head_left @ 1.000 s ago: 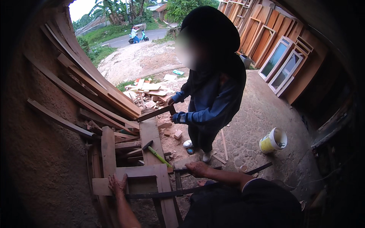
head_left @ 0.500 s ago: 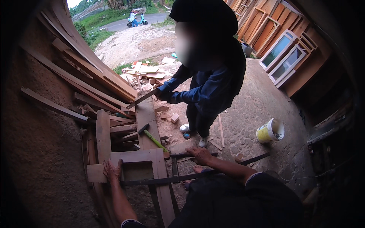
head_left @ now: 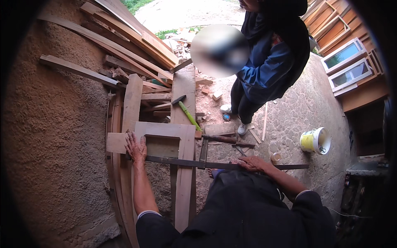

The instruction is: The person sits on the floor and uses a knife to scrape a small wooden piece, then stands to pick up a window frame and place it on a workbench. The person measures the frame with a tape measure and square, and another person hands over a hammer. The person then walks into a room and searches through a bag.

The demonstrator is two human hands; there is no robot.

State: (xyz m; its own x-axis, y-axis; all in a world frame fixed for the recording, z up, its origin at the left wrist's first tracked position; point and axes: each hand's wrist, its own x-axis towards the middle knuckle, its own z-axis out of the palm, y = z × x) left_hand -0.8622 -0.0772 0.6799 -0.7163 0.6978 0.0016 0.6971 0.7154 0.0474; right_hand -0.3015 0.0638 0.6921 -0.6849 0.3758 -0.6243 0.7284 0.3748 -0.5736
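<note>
A pale wooden frame (head_left: 188, 142) with a rectangular opening lies across a plank bench. My left hand (head_left: 136, 146) rests flat on its left end, fingers stretched out, beside a short board end (head_left: 116, 142). A long dark bar clamp (head_left: 219, 165) runs along the frame's near side; its jaw and screw handle (head_left: 221, 139) stand against the frame's right edge. My right hand (head_left: 251, 163) is closed over the clamp's bar, right of that jaw. On the bench plank, beyond the frame, lies a hammer (head_left: 187, 110) with a green handle.
A person in a blue sleeve (head_left: 264, 68) stands across from me, holding a wood strip (head_left: 182, 65). Long boards (head_left: 136, 39) lean on the rough wall (head_left: 70, 136) at left. A white and yellow bucket (head_left: 308, 141) and small cup (head_left: 275, 156) stand at right.
My right hand has left the screw handle and come back onto the clamp's bar. The left hand stays on the frame. The view has shifted, and the other person appears farther right.
</note>
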